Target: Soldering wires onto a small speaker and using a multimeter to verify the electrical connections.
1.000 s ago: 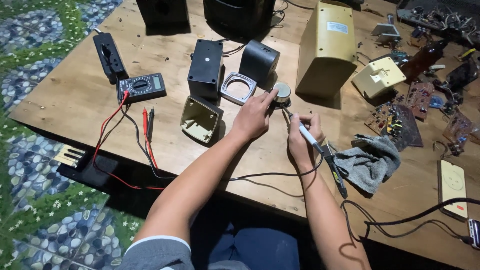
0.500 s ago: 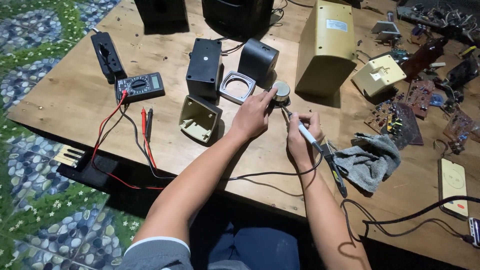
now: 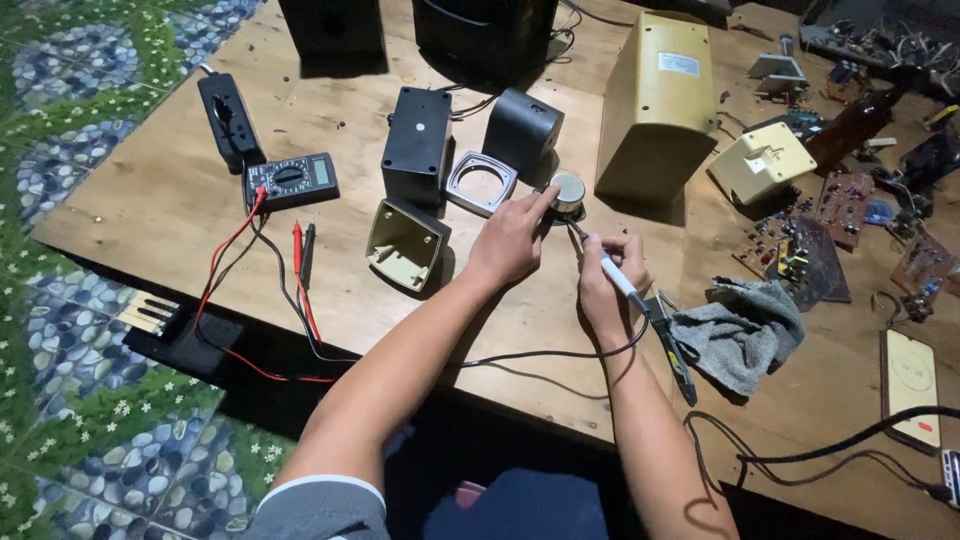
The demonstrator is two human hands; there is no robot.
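Partly hidden by the pinching left hand [image 3: 512, 240], the round part [image 3: 568, 190] meets the right hand's [image 3: 605, 280] gripped soldering iron [image 3: 612, 272].

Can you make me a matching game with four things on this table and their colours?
Things:
1. rag
2. meter
3. tall case
4. square frame

Colours:
A. pale yellow
B. grey cloth
C. silver
D. black with red and black wires

Pairs: 1-B, 2-D, 3-A, 4-C
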